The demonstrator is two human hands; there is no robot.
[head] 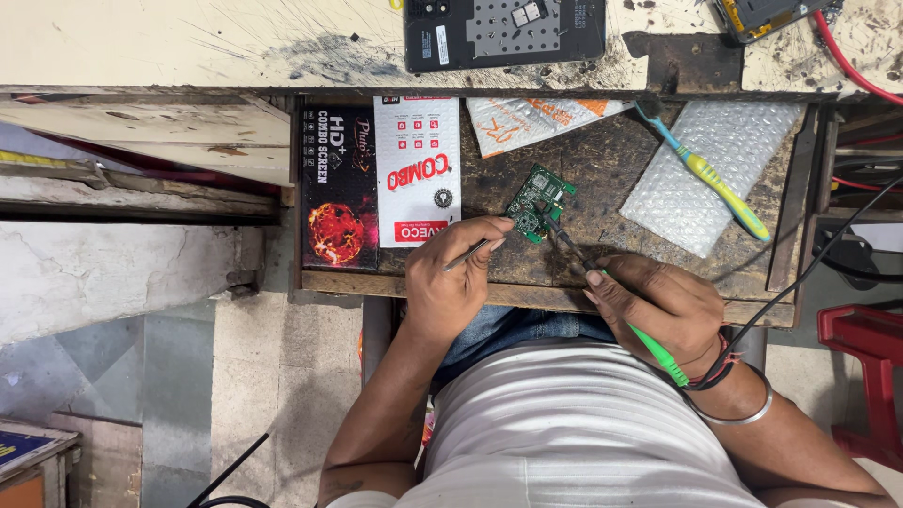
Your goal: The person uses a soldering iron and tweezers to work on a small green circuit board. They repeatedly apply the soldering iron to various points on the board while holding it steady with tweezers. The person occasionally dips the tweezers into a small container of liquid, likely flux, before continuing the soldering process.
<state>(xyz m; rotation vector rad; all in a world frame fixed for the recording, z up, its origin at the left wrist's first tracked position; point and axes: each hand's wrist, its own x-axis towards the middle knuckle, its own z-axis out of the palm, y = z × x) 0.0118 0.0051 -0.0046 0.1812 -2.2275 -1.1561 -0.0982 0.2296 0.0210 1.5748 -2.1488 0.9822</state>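
Green is the little circuit board (pixel 537 202) that both my hands work on; it lies on the dark wooden pull-out shelf (pixel 602 169), near the middle. My left hand (pixel 451 282) is closed around thin metal tweezers (pixel 478 248), and their tip touches the board's lower edge; my right hand (pixel 663 306) grips a soldering iron (pixel 616 306) with a green handle like a pen, and its dark tip rests on the board from the right. I think the good way here is to hold the board still with the tweezers, touch only the one small spot with the hot tip, and lift off quickly; I cannot tell which tiny part the tip is on. Near the board lie a blue and yellow toothbrush (pixel 715 183) on a sheet of bubble wrap (pixel 729 141), a black box (pixel 339 188) and a white packet (pixel 419 169) to the left; farther up, on the pale bench (pixel 188 42), sits an opened phone (pixel 503 33).
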